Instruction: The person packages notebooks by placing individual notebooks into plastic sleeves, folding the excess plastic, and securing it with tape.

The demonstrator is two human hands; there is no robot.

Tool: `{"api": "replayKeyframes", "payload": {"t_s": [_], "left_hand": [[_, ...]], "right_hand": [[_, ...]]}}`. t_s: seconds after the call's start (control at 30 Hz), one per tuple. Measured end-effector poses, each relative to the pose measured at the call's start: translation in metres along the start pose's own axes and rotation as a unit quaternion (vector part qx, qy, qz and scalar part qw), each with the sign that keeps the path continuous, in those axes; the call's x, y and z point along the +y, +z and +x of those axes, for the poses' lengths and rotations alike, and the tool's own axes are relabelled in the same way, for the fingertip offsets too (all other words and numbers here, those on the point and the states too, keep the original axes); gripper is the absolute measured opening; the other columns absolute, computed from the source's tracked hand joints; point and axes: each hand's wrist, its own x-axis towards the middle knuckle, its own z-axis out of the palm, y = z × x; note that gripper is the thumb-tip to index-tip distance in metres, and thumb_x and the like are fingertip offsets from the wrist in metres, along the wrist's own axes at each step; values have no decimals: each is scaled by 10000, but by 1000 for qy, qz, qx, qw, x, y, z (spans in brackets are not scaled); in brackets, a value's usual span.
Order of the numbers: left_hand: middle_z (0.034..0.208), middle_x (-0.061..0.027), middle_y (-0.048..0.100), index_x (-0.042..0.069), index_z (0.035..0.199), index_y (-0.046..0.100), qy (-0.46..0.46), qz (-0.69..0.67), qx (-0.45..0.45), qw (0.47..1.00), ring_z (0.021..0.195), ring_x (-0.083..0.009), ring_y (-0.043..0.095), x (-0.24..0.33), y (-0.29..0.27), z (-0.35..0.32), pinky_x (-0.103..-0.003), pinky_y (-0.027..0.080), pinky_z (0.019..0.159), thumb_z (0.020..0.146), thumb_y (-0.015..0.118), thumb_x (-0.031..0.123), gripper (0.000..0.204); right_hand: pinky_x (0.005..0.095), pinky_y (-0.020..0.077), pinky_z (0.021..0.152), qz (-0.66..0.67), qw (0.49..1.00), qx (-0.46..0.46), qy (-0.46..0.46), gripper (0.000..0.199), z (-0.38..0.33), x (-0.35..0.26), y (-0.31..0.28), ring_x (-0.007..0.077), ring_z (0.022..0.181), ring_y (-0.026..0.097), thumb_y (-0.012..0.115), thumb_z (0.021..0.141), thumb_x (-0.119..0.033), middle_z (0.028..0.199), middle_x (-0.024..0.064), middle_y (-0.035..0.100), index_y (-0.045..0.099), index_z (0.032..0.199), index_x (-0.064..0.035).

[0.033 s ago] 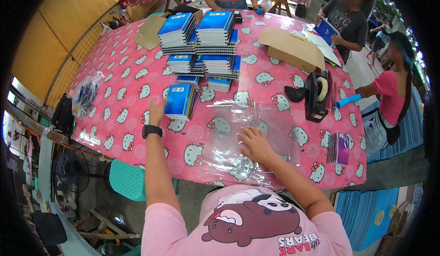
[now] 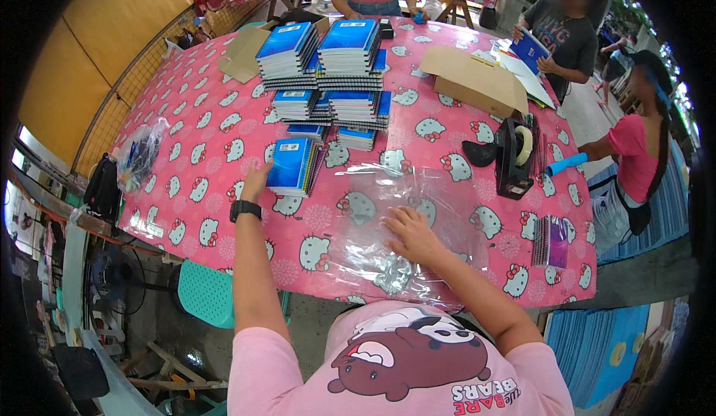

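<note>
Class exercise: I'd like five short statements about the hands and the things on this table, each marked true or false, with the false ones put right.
1. The right hand rests on the clear plastic. True.
2. The left hand is at the black tape dispenser. False: the left hand is beside the nearest stack of blue notebooks, and the black tape dispenser stands well to the right.
3. The table cover is plain green. False: the table cover is pink with white cat figures.
4. The purple notebook lies to the right of the clear plastic. True.
5. Both wrists are bare. False: the left one wears a dark band.
</note>
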Motion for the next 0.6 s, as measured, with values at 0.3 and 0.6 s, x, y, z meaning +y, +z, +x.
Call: {"api": "replayKeyframes", "payload": {"t_s": [0.3, 0.6], "left_hand": [[1075, -153, 626, -55, 1182, 516, -71, -57, -244, 966, 908, -231, 624, -15, 16, 41, -338, 487, 815, 718, 732, 358, 657], [1096, -128, 615, -11, 1226, 484, -128, -227, -293, 920, 939, -238, 610, -10, 25, 4, -374, 486, 858, 698, 779, 168, 630]], "right_hand": [[451, 417, 880, 595, 786, -8, 168, 510, 127, -34, 35, 278, 1082, 522, 637, 831, -277, 1161, 123, 567, 471, 1268, -73], [368, 381, 935, 744, 581, 7, 330, 904, 211, -54, 35, 248, 1163, 459, 747, 703, -467, 1285, 206, 446, 328, 1329, 34]]}}
